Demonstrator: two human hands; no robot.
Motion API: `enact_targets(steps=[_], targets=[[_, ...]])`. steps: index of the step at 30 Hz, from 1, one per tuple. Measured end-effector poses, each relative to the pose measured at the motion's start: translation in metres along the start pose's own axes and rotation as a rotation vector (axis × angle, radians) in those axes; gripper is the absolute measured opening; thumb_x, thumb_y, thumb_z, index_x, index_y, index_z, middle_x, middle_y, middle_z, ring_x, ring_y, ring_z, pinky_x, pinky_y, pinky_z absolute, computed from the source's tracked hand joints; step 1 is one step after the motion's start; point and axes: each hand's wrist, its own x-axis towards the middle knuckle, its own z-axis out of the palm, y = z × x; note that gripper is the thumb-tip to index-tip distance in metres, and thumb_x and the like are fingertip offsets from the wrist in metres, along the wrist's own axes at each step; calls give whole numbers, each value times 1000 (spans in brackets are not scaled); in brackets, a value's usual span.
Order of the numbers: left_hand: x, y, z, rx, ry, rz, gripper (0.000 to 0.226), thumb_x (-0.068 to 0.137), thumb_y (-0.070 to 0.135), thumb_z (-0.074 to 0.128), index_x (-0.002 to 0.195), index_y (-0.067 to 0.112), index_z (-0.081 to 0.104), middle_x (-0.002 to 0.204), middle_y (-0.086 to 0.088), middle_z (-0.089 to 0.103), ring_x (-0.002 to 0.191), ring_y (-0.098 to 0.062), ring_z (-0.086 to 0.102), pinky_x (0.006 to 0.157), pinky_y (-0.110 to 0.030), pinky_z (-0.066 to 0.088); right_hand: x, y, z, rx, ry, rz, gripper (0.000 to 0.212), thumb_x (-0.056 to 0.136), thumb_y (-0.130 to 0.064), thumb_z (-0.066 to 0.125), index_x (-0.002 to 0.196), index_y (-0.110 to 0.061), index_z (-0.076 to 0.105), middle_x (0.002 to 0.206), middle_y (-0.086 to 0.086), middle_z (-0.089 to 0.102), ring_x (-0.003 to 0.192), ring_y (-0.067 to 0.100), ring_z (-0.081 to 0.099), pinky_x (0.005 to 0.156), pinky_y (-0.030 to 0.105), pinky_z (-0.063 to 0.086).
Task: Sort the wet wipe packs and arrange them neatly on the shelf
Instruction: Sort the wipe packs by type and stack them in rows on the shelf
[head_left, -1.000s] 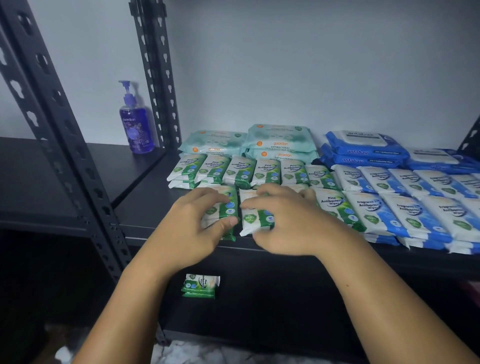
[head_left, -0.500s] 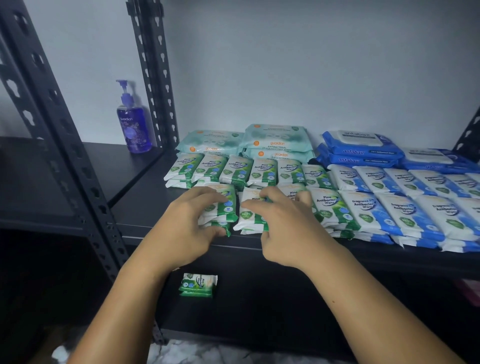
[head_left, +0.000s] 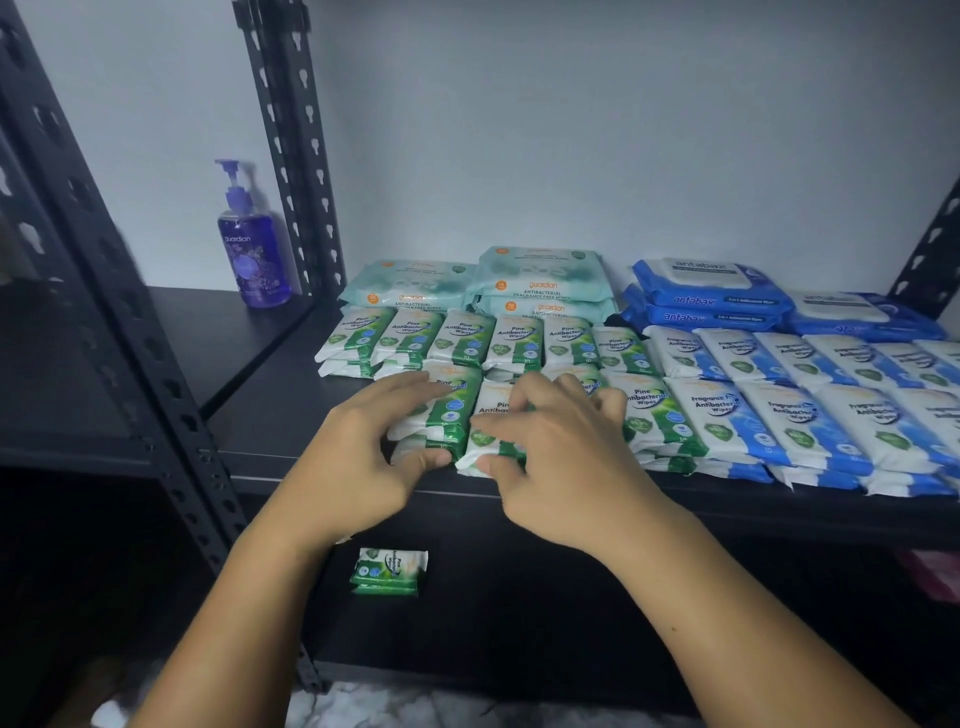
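Purple pump bottle (head_left: 253, 254), 1; large teal Guardian packs (head_left: 540, 273), at least 3; large blue Antabax packs (head_left: 706, 280), at least 3; small green Pine packs (head_left: 462, 338), back row 6 across

The black shelf (head_left: 280, 410) carries green wipe packs (head_left: 464, 340) beside blue wipe packs (head_left: 795, 415), larger packs (head_left: 540, 275) behind.

"Pine Antibacterial Wipes" and "10" stand on the green packs (head_left: 454, 410) gripped by the left hand (head_left: 358, 462) and right hand (head_left: 566, 467), and on the row just beyond them. The same name is on the lone pack (head_left: 389, 569) below the left hand. Right of the right hand, white-blue packs (head_left: 719, 415) read "Fragrance", "Antibacterial Wipes". Well beyond the hands, teal packs (head_left: 543, 288) read "guardian ANTIBACTERIAL" and "50", and blue packs (head_left: 701, 299) "antabax". Far beyond the left hand, a purple bottle (head_left: 253, 249) reads "guardian".
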Motion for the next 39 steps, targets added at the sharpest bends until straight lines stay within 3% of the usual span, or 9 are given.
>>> enact_targets(steps=[3,6,11,16,22,29,39], targets=[[1,0,-4,59,54,40,38,82,16,84,117,25,75,122,15,66,119,0,58,104,-16,41,3,4,1,46,29,30,33,89,-45,67,122,-46,69,108,-16,50,106,14,48,92,43,26],[2,3,-2,102,90,66,28,83,17,83,110,24,78,113,14,68,107,-3,64,96,-20,48,2,5,0,24,28,29,42,80,-50,72,121,-42,69,108,-16,53,105,14,50,91,44,28],[-1,5,1,116,53,56,40,77,17,87,115,27,75,116,19,63,109,-4,62,94,-31,52,1,3,3,-4,52,46,32,76,-34,78,105,-34,63,105,-14,52,104,15,53,88,42,28],[2,4,4,137,62,85,39,77,14,87,113,25,74,115,18,64,108,-6,62,92,-34,53,6,5,6,6,66,60,23,75,-33,81,97,-31,72,102,-12,56,99,15,55,85,44,28],[6,2,10,134,90,84,39,76,11,87,111,24,76,115,16,65,107,-6,63,93,-28,51,14,9,8,13,83,105,21,74,-30,83,94,-32,75,100,-13,59,99,16,54,84,42,25],[15,1,19,136,117,68,38,75,6,86,107,24,76,113,18,64,102,-5,62,83,-20,49,23,13,12,1,91,136,19,76,-29,82,94,-31,75,102,-12,59,98,16,54,82,40,21],[19,0,30,127,171,62,39,74,0,83,105,22,74,111,15,64,101,-14,64,82,-37,54,26,19,19,-73,152,111,19,77,-31,81,94,-34,76,104,-15,62,104,17,44,82,41,23]])
